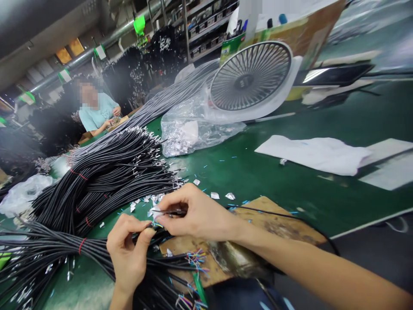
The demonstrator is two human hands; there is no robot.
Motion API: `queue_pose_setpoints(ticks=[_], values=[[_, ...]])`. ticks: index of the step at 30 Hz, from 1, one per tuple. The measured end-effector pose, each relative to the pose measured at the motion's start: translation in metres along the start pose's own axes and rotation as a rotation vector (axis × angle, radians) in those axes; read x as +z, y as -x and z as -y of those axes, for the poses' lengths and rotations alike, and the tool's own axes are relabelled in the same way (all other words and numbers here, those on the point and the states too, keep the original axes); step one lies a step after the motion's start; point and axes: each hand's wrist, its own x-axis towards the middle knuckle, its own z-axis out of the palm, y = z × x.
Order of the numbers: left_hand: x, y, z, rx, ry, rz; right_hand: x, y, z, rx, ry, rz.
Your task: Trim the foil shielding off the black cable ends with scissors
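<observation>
Cable bundles (108, 187) block left; tabletop (309, 189) gives room rightward.

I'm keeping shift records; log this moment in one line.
left hand: pinches slim black round cable | right hand: grips thin dark pointed tool near cable's end | nearby: red-tied black cable bundles

L hand (129, 247) & R hand (192, 213) both bare, slim-fingered; R forearm (297, 263) bare too, long, narrow. Dk blue cloth (234, 295), poss. clothing, can't tell, nr table's (348, 114) near edge.

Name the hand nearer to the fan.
Right. In view, the right hand is below and left of the fan; the left hand is farther from it, lower and more leftward.
</observation>
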Motion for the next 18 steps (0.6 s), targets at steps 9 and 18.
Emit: queue_pose_setpoints(ticks=[9, 18], values=[[0.007, 0.006, -0.004, -0.058, -0.022, -0.062, 0.011, 0.000, -0.012, -0.094, 0.035, -0.022], [0.015, 0.007, 0.003, -0.228, 0.016, -0.364, 0.019, -0.001, -0.017, -0.175, 0.565, 0.166]])
